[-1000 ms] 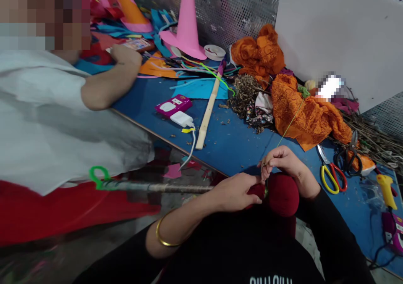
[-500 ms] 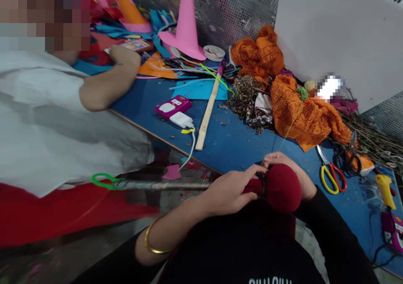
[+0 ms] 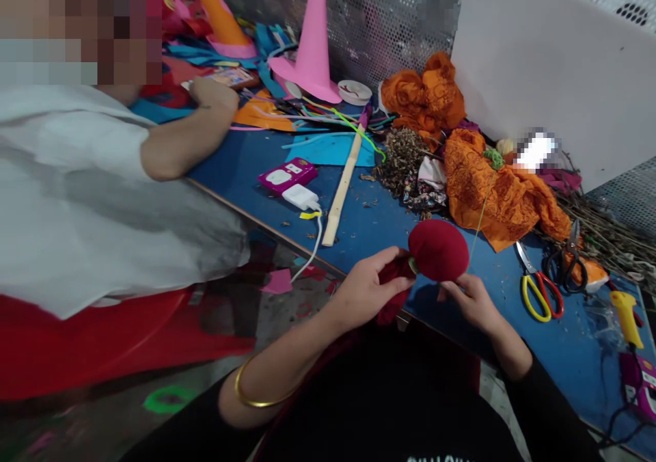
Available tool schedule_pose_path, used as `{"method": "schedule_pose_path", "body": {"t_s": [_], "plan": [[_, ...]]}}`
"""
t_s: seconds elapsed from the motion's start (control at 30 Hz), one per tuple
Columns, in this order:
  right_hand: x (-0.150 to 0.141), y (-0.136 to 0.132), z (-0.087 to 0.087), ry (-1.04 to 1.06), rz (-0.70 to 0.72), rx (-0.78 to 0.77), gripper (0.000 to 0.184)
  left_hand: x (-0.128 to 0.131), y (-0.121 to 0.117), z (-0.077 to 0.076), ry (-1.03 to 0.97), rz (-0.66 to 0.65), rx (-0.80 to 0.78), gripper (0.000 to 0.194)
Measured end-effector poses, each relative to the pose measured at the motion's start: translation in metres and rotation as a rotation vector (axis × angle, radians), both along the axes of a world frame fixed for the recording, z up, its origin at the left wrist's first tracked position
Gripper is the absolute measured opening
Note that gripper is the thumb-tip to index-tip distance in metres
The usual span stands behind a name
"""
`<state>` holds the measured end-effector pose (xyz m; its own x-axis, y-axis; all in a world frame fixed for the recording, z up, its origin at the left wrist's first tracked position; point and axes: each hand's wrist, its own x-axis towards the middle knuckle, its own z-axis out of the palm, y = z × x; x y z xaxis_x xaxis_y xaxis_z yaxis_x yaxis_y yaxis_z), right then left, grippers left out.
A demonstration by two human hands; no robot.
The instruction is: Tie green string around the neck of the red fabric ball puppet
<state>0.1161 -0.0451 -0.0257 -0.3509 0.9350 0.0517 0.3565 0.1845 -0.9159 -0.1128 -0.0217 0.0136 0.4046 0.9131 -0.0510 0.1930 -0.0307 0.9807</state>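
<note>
A round ball covered in dark red cloth (image 3: 439, 250) is held up over the table's near edge. My left hand (image 3: 366, 288) is closed around the gathered cloth at its neck, where a thin greenish thread binding (image 3: 413, 265) shows. Just below the ball on the right, my right hand (image 3: 474, 301) has thumb and fingers pinched together. A fine yellow-green thread (image 3: 480, 216) runs from a small green yarn ball (image 3: 493, 158) down towards that hand; its end is hidden. At the lower left, a blurred green loop (image 3: 169, 399) hangs near the floor.
On the blue table (image 3: 389, 229) lie scissors (image 3: 538, 288), a yellow glue gun (image 3: 626, 318), orange cloth (image 3: 507, 195), a wooden stick (image 3: 342, 182) and a purple power strip (image 3: 288, 175). A pink cone hat (image 3: 313, 45) stands behind. A co-worker's arm (image 3: 189, 134) rests at left.
The red ball has been lifted forward and tilted over the table by my left hand. My right hand has come from behind the ball to its right underside. The green loop has swung down.
</note>
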Motion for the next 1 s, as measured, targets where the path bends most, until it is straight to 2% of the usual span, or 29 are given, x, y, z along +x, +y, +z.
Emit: {"method": "schedule_pose_path", "body": {"t_s": [0.07, 0.13, 0.2, 0.27, 0.37, 0.43, 0.5, 0.57, 0.67, 0.87, 1.0], "plan": [[0.001, -0.014, 0.012, 0.042, -0.012, 0.125, 0.031, 0.001, 0.003, -0.005, -0.002, 0.037, -0.024, 0.026], [-0.001, -0.026, 0.025, 0.136, -0.043, 0.237, 0.027, 0.005, 0.004, -0.009, -0.018, 0.03, -0.056, 0.026], [-0.008, -0.033, 0.036, 0.247, -0.043, 0.274, 0.025, 0.012, 0.002, -0.012, -0.068, 0.013, -0.094, 0.028], [-0.018, -0.035, 0.042, 0.33, 0.01, 0.249, 0.027, 0.02, 0.0, -0.013, -0.11, 0.012, -0.12, 0.029], [-0.032, -0.031, 0.039, 0.446, 0.067, 0.151, 0.033, 0.028, -0.003, -0.012, -0.099, -0.009, -0.125, 0.024], [-0.039, -0.03, 0.033, 0.589, 0.0, 0.069, 0.037, 0.03, -0.004, -0.013, -0.061, -0.035, -0.111, 0.023], [-0.042, -0.03, 0.028, 0.701, -0.145, -0.018, 0.04, 0.03, -0.004, -0.015, -0.014, -0.037, -0.084, 0.026], [-0.043, -0.034, 0.025, 0.694, -0.283, -0.084, 0.042, 0.029, -0.005, -0.017, 0.015, -0.035, -0.065, 0.029], [-0.043, -0.042, 0.028, 0.584, -0.371, -0.117, 0.041, 0.028, -0.007, -0.02, 0.029, -0.025, -0.063, 0.027], [-0.046, -0.054, 0.035, 0.429, -0.397, -0.079, 0.042, 0.03, -0.009, -0.023, 0.083, 0.009, -0.028, 0.024], [-0.047, -0.053, 0.035, 0.366, -0.321, -0.048, 0.04, 0.028, -0.007, -0.029, 0.23, 0.029, 0.017, 0.026]]}}
